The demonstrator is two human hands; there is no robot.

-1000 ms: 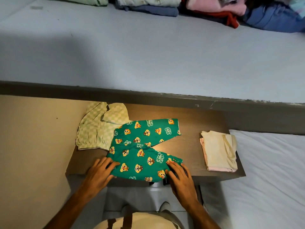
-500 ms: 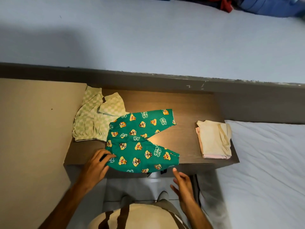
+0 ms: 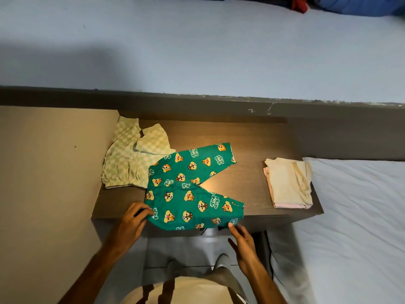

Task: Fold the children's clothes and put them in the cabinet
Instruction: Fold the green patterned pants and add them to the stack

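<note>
Green children's trousers [image 3: 188, 191] with a cartoon print lie flat on the dark wooden table [image 3: 247, 137], legs spread apart towards the right. My left hand [image 3: 131, 224] pinches the near left corner of their waistband at the table's front edge. Below that edge my right hand [image 3: 243, 240] hovers with fingers apart, its fingertips just touching the hem of the near leg. A pale green checked garment [image 3: 125, 163] lies unfolded at the table's left, partly under the trousers. A folded cream and pink pile [image 3: 287, 183] sits at the right end.
A bed with a white sheet [image 3: 361, 216] adjoins the table on the right. Beyond the table is a wide light blue surface [image 3: 197, 51] with a heap of clothes [image 3: 350, 5] at its far right. A beige panel [image 3: 43, 172] stands on the left.
My right hand has lifted off the near trouser leg and dropped below the table edge, then come back up to touch the hem. My left hand has closed on the waistband corner.
</note>
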